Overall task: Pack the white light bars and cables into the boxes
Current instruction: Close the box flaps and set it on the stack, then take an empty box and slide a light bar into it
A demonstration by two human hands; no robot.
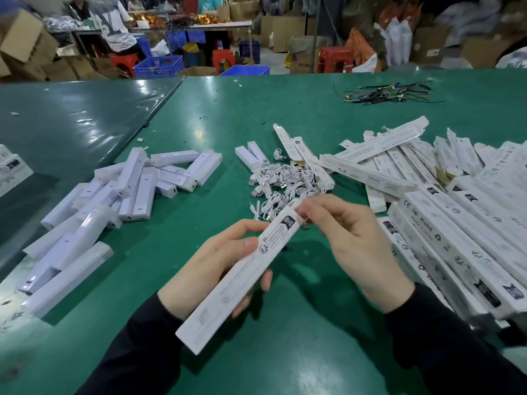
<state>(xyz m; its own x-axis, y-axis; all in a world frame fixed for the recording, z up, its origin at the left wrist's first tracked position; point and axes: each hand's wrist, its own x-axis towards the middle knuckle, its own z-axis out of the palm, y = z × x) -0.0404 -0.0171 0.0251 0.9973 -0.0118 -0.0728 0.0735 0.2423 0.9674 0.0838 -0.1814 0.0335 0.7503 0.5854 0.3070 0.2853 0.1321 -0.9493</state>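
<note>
My left hand (211,266) grips a long white printed box (242,269) held slantwise above the green table, thumb on its top face. My right hand (350,240) pinches the box's upper end (296,208) with its fingertips. A heap of white light bars (119,195) lies on the table to the left. Coiled white cables (282,178) are piled in the middle, just beyond the box. Flat and filled white boxes (445,195) are stacked to the right. What is inside the held box is hidden.
The green table (285,352) stretches ahead, with a bundle of dark wires (390,94) at the far right. Two short light bars (251,155) lie near the cables. Beyond the table are blue crates, red stools, cardboard cartons and seated people.
</note>
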